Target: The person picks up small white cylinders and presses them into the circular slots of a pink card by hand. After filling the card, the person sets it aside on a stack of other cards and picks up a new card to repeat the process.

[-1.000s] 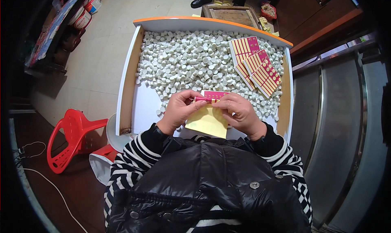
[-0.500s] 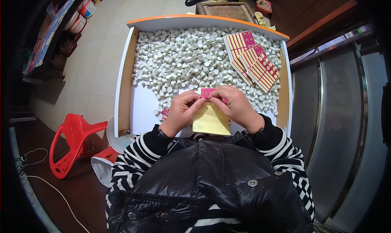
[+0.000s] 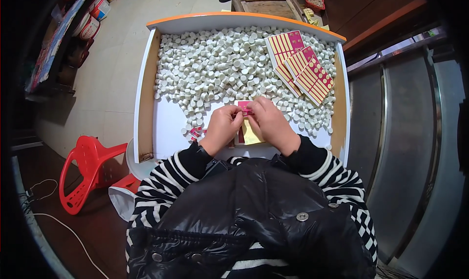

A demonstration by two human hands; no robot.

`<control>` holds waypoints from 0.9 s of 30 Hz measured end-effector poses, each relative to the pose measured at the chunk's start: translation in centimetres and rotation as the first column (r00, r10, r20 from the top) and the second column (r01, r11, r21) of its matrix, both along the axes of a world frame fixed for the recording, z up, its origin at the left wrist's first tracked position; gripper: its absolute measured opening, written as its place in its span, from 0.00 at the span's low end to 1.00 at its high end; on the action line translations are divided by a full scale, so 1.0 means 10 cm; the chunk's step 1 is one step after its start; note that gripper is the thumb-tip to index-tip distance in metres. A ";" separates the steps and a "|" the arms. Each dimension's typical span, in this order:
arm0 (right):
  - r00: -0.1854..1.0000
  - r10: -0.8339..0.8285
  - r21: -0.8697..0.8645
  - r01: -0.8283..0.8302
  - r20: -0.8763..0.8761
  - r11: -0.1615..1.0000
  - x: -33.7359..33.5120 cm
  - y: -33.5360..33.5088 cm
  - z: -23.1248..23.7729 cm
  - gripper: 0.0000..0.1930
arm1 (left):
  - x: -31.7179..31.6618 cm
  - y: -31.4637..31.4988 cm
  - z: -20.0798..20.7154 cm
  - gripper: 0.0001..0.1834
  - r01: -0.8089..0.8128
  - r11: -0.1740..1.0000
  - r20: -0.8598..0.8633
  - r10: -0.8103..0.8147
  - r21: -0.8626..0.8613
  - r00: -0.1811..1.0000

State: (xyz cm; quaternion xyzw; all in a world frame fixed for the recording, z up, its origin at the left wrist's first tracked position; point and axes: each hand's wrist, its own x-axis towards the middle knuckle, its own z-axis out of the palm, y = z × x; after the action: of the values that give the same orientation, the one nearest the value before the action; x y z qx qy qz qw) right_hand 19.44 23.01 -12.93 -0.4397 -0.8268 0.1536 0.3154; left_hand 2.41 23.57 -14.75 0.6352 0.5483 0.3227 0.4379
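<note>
A maroon-and-yellow sticker sheet (image 3: 252, 134) lies at the near middle of the tray, partly covered by my hands. Above its upper part, my left hand (image 3: 223, 127) is closed in a pinch. My right hand (image 3: 271, 124) pinches just beside it, its fingertips almost meeting the left ones. Between the fingertips shows a small maroon piece (image 3: 247, 112); its exact shape is hidden. Small white cylinders (image 3: 210, 64) are heaped beyond my hands. Left of my left hand are some maroon-and-white scraps (image 3: 196, 132).
The white tray has an orange-edged far wall (image 3: 244, 16) and raised side walls. Several maroon-and-cream sticker sheets (image 3: 315, 81) fan over the cylinders at far right. A red plastic chair (image 3: 88, 166) stands at left, a wooden stool (image 3: 268, 6) beyond the tray.
The yellow paper that hung toward me from both hands now shows smaller and lower, with a maroon part uncovered. My hands have come closer together at the fingertips.
</note>
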 end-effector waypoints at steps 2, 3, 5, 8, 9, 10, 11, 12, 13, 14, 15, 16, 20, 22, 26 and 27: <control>0.998 -0.021 -0.099 0.015 -0.064 0.995 -0.06 0.06 -0.08 0.14 | -0.10 0.02 -0.01 0.09 -0.004 1.000 -0.025 0.004 -0.010 1.000; 0.995 -0.032 -0.148 0.017 -0.096 0.989 -0.09 0.07 -0.11 0.15 | -0.17 0.02 -0.01 0.08 -0.010 1.000 -0.017 0.011 0.006 1.000; 0.994 -0.036 -0.163 0.019 -0.102 0.987 -0.12 0.04 -0.15 0.14 | -0.35 0.02 -0.02 0.08 -0.024 0.999 -0.004 0.024 0.040 1.000; 0.993 -0.052 -0.191 0.030 -0.109 0.981 -0.21 0.02 -0.08 0.13 | -0.75 0.02 0.06 0.07 -0.115 0.988 -0.070 0.122 0.099 0.990; 0.992 -0.045 -0.196 0.021 -0.120 0.980 -0.22 0.01 -0.07 0.13 | -0.85 0.01 0.10 0.07 -0.151 0.980 -0.096 0.164 0.131 0.982; 0.991 -0.040 -0.202 0.013 -0.131 0.979 -0.24 0.01 -0.05 0.12 | -0.92 0.01 0.14 0.07 -0.154 0.979 -0.100 0.167 0.131 0.981; 0.989 -0.034 -0.207 0.004 -0.141 0.978 -0.25 0.00 -0.06 0.12 | -0.99 0.01 0.18 0.07 -0.151 0.980 -0.178 0.173 0.132 0.969; 0.989 -0.030 -0.209 0.000 -0.143 0.978 -0.25 -0.01 -0.09 0.12 | -1.04 0.00 0.21 0.07 -0.146 0.980 -0.255 0.176 0.132 0.951; 0.988 -0.040 -0.216 0.007 -0.150 0.976 -0.25 -0.01 -0.12 0.11 | -1.06 -0.01 0.21 0.06 -0.141 0.981 -0.330 0.178 0.132 0.927; 0.986 -0.052 -0.222 0.016 -0.157 0.975 -0.24 -0.01 -0.15 0.11 | -1.07 -0.04 0.20 0.06 -0.144 0.981 -0.332 0.180 0.130 0.926; 0.985 -0.063 -0.229 0.025 -0.163 0.973 -0.24 -0.02 -0.17 0.11 | -1.08 -0.07 0.17 0.06 -0.075 0.982 -0.366 0.135 0.173 0.921; 0.985 -0.061 -0.232 0.022 -0.164 0.972 -0.25 -0.02 -0.19 0.11 | -1.08 -0.11 0.15 0.06 -0.006 0.977 -0.400 0.092 0.212 0.912; 0.981 -0.073 -0.204 0.035 -0.181 0.978 -0.28 -0.04 -0.26 0.10 | -1.06 -0.25 0.15 0.08 0.160 0.965 -0.477 -0.042 0.210 0.878; 0.979 -0.079 -0.214 0.038 -0.187 0.976 -0.30 -0.05 -0.27 0.10 | -1.07 -0.29 0.14 0.08 0.205 0.960 -0.497 -0.086 0.189 0.864; 0.980 -0.089 -0.217 0.049 -0.177 0.975 -0.31 -0.07 -0.30 0.10 | -1.07 -0.31 0.04 0.10 0.270 0.942 -0.576 -0.109 0.202 0.810; 0.981 -0.093 -0.215 0.056 -0.169 0.975 -0.30 -0.07 -0.30 0.10 | -1.05 -0.29 0.00 0.10 0.298 0.930 -0.609 -0.112 0.214 0.785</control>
State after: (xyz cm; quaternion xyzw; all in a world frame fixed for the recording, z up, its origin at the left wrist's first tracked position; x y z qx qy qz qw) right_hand 16.43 22.33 -15.94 -0.4858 -0.7573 0.2664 0.3457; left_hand -8.07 20.64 -14.71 0.8185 0.5279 0.1395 0.1785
